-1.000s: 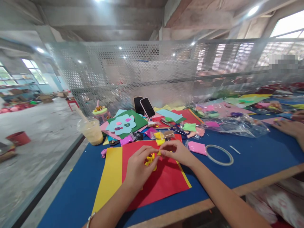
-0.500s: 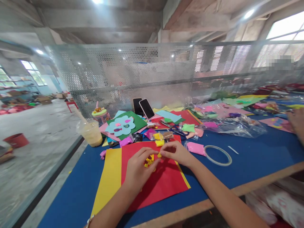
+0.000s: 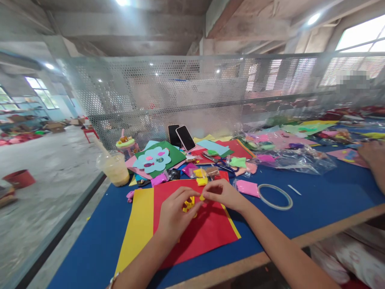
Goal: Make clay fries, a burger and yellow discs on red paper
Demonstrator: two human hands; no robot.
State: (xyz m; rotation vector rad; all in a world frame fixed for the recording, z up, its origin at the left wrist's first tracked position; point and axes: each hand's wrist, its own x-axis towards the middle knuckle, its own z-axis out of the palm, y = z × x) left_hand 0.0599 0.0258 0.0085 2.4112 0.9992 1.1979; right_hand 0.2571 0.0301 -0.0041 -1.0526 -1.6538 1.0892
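I see my right hand (image 3: 221, 193) pinching a small yellow clay-like piece (image 3: 202, 198); left hand's (image 3: 178, 209) grip: cannot tell. Clear plastic cup (image 3: 108, 163) contains pale-yellow drink (image 3: 120, 178).

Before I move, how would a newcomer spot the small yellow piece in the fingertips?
On the blue table, find the red sheet. Over it, the right hand pinches the small yellow piece, whereas the yellow shape beside it lies on the sheet.
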